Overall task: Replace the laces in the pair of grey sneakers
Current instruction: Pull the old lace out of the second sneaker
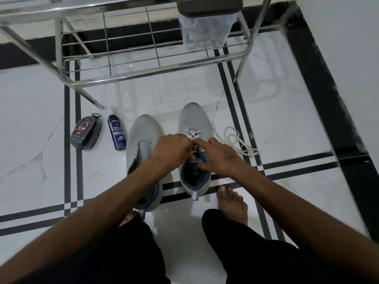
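Two grey sneakers stand side by side on the white floor. The left sneaker (141, 136) has no lace in its eyelets. The right sneaker (193, 119) carries a white lace (192, 133) crossed through its front eyelets. My left hand (172, 150) hovers over the right sneaker's throat, fingers curled on the lace. My right hand (217, 156) rests on the same shoe, thumb at the dark tongue and index finger stretched toward the lace. A loose coil of white lace (240, 142) lies on the floor right of the shoe.
A steel wire rack (155, 58) stands just beyond the shoes, with a clear plastic container (207, 27) on its shelf. A blue sneaker-cleaner bottle (117, 132) and a black shoe-polish sponge case (86, 133) lie left of the shoes. My bare feet (231, 203) are near the heels.
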### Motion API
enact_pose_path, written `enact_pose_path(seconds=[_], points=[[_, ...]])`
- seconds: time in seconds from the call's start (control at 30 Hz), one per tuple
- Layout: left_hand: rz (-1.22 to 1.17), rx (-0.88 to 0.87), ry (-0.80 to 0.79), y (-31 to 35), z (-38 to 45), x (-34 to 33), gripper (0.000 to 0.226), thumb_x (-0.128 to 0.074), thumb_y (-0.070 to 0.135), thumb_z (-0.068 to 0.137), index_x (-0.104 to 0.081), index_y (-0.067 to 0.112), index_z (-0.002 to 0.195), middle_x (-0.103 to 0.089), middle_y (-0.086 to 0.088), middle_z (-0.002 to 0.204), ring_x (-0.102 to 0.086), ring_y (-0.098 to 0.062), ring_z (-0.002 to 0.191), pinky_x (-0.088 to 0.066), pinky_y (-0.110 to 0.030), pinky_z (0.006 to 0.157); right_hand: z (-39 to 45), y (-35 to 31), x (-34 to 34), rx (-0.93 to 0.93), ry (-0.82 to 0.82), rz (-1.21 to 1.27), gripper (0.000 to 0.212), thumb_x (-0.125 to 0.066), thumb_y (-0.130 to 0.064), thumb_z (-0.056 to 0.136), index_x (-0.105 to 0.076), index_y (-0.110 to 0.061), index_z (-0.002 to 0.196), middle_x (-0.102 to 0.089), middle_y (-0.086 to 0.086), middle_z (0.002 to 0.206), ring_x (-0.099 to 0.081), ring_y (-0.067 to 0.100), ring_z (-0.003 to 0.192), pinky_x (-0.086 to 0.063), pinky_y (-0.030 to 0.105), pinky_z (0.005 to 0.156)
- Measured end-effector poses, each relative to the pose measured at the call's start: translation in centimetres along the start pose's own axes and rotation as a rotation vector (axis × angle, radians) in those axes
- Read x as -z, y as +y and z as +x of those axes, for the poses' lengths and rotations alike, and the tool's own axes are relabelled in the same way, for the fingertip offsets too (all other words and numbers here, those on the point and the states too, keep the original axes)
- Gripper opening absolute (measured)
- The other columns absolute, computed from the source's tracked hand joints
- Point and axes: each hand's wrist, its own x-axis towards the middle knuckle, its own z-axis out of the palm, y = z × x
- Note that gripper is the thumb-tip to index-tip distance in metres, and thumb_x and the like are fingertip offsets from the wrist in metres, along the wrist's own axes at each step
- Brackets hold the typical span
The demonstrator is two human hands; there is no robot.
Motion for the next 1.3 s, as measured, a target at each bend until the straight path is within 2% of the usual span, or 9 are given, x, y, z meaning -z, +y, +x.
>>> enact_pose_path(seconds=[0.2, 0.3, 0.4, 0.5, 0.67, 0.87, 1.0, 1.17, 1.3], points=[[-0.571, 0.334, 0.112, -4.8, -1.3, 0.6, 0.019, -0.064, 0.040, 0.093, -0.064, 0.026, 0.080, -0.069, 0.004, 0.092, -0.064, -0.020, 0.089, -0.048, -0.034, 0.076, -0.5, 0.6, -0.6, -0.017, -0.011, 0.057, 0.076, -0.071, -0.047, 0.081, -0.026, -0.046, 0.143, -0.045, 0.001, 0.115, -0.059, 0.026, 0.089, -0.041, 0.030, 0.067], [-0.405, 0.486, 0.214, -7.1, -2.4, 0.6, 0.017, -0.061, 0.039, 0.094, -0.068, 0.024, 0.089, -0.066, 0.003, 0.098, -0.064, -0.023, 0.095, -0.041, -0.031, 0.071, -0.3, 0.7, -0.6, -0.014, -0.025, 0.055, 0.077, -0.072, -0.047, 0.081, -0.027, -0.046, 0.143, -0.046, 0.001, 0.115, -0.056, 0.023, 0.085, -0.039, 0.029, 0.067], [-0.058, 0.228, 0.326, -5.4, -2.5, 0.2, 0.026, -0.062, 0.029, 0.093, -0.067, 0.016, 0.115, -0.058, -0.005, 0.123, -0.060, -0.029, 0.106, -0.049, -0.039, 0.075, -0.2, 0.4, -0.4, -0.013, -0.031, 0.043, 0.078, -0.073, -0.046, 0.080, -0.027, -0.045, 0.143, -0.047, 0.002, 0.113, -0.053, 0.023, 0.082, -0.039, 0.030, 0.068], [-0.098, 0.008, 0.211, -1.1, -1.2, -0.1, 0.029, -0.057, 0.033, 0.095, -0.065, 0.020, 0.120, -0.060, -0.003, 0.119, -0.063, -0.025, 0.101, -0.051, -0.037, 0.072, -0.4, 0.3, -0.3, -0.009, -0.020, 0.032, 0.077, -0.072, -0.045, 0.080, -0.028, -0.045, 0.143, -0.046, 0.002, 0.106, -0.057, 0.026, 0.083, -0.039, 0.030, 0.066], [-0.226, 0.103, -0.100, 0.2, 0.7, -0.1, 0.020, -0.067, 0.034, 0.090, -0.067, 0.014, 0.091, -0.069, -0.005, 0.093, -0.065, -0.026, 0.087, -0.051, -0.037, 0.073, -0.5, 0.1, -0.3, -0.025, -0.041, 0.012, 0.074, -0.071, -0.044, 0.078, -0.030, -0.043, 0.140, -0.043, 0.000, 0.103, -0.059, 0.029, 0.085, -0.037, 0.030, 0.066], [-0.322, 0.324, 0.110, -5.9, -0.6, 0.6, 0.019, -0.056, 0.032, 0.098, -0.062, 0.014, 0.095, -0.068, -0.010, 0.099, -0.063, -0.031, 0.093, -0.043, -0.035, 0.073, -0.9, 0.4, -0.6, -0.040, -0.038, 0.075, 0.074, -0.072, -0.045, 0.081, -0.029, -0.045, 0.141, -0.045, 0.003, 0.115, -0.059, 0.028, 0.092, -0.040, 0.030, 0.069], [-0.264, 0.189, 0.121, -5.5, -1.6, 0.5, 0.037, -0.063, 0.037, 0.093, -0.055, 0.017, 0.123, -0.050, -0.006, 0.128, -0.064, -0.027, 0.092, -0.051, -0.041, 0.081, -1.4, -0.3, -0.5, -0.051, 0.004, 0.068, 0.069, -0.065, -0.052, 0.086, -0.032, -0.043, 0.145, -0.047, 0.003, 0.120, -0.058, 0.026, 0.101, -0.050, 0.034, 0.079], [-0.236, 0.028, 0.019, -1.1, -2.4, -1.5, 0.057, -0.062, 0.063, 0.083, -0.049, 0.022, 0.120, -0.060, -0.002, 0.111, -0.062, -0.023, 0.090, -0.053, -0.039, 0.076, -2.0, -1.7, 0.2, 0.066, 0.250, 0.095, 0.037, -0.064, -0.035, 0.091, -0.062, -0.024, 0.127, -0.052, 0.004, 0.120, -0.051, 0.021, 0.111, -0.052, 0.037, 0.084], [-0.248, 0.071, 0.056, -0.2, -2.5, -3.2, 0.045, -0.064, 0.038, 0.089, -0.049, 0.014, 0.125, -0.062, -0.010, 0.113, -0.062, -0.031, 0.098, -0.051, -0.040, 0.078, -0.9, -2.4, 0.7, 0.074, 0.219, -0.100, 0.023, -0.063, -0.028, 0.091, -0.065, -0.017, 0.110, -0.053, 0.004, 0.117, -0.049, 0.023, 0.111, -0.049, 0.034, 0.076]])
